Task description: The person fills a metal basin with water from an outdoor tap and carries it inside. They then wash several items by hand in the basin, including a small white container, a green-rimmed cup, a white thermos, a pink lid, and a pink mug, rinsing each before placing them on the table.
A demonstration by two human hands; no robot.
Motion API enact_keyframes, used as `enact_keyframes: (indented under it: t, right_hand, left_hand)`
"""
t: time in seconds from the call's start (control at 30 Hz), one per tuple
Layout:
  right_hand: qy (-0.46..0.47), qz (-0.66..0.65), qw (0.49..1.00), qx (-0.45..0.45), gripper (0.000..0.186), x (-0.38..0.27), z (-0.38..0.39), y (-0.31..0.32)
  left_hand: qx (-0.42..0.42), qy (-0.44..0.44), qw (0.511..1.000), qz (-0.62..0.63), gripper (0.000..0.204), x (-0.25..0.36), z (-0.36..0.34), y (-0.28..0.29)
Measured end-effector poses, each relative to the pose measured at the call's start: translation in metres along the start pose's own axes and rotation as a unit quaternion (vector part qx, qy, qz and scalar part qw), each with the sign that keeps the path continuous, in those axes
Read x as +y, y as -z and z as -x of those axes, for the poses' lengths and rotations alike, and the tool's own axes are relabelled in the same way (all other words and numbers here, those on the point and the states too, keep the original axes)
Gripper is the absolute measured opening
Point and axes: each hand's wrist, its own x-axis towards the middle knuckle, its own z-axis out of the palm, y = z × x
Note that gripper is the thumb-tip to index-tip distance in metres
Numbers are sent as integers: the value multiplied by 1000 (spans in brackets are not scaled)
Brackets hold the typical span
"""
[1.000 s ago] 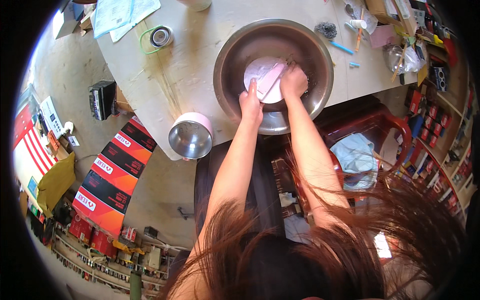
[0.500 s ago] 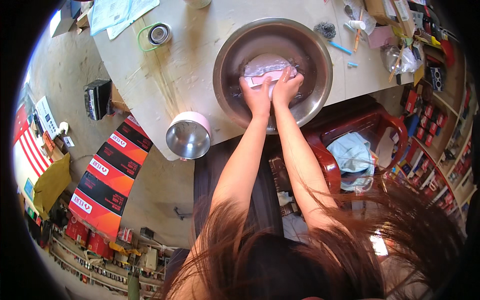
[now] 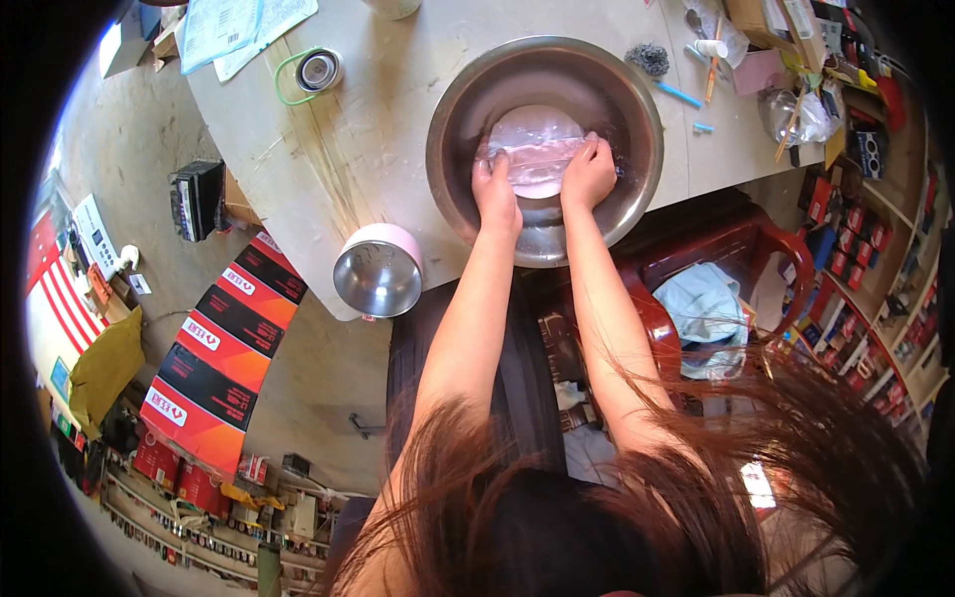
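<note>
A wide steel basin (image 3: pixel 445 189) on the table holds some water. Inside it is a round, flat, pale-pink piece (image 3: pixel 537 186), perhaps a lid, with a shiny wet band across its middle. I cannot make out whether that band is water or a clear film. My left hand (image 3: pixel 494 194) is closed on the piece's left side, thumb on top. At the opposite side my right hand (image 3: pixel 589 177) grips it with curled fingers. The fingertips of both hands are partly hidden. Left of the basin, a pink pot with a steel inside (image 3: pixel 376 284) lies tipped toward me.
On the table (image 3: pixel 269 159) are a small steel cup with a green loop (image 3: pixel 316 72), a steel scourer (image 3: pixel 652 62) and blue sticks (image 3: pixel 678 95). Packets (image 3: pixel 224 35) lie far left. A red-brown chair (image 3: pixel 647 308) with a light-blue cloth (image 3: pixel 704 313) stands near right.
My hands have moved apart, from together at the near middle of the pink piece to its two sides. More of its round face shows now.
</note>
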Motion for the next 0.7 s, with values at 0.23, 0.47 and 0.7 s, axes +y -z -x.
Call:
enact_keyframes:
  t: [0.23,0.47,0.7]
  right_hand:
    - [-8,-371,915,-155,27,-49,45,70]
    - [-31,-322,903,-283,21,-35,64,70]
    - [20,-24,994,-106,97,1,14,13]
  left_hand:
    - [-39,-31,998,36,45,1,5,-7]
    - [-23,117,970,213,33,-4,-12,4]
    - [-41,89,983,154,28,-13,-13,15]
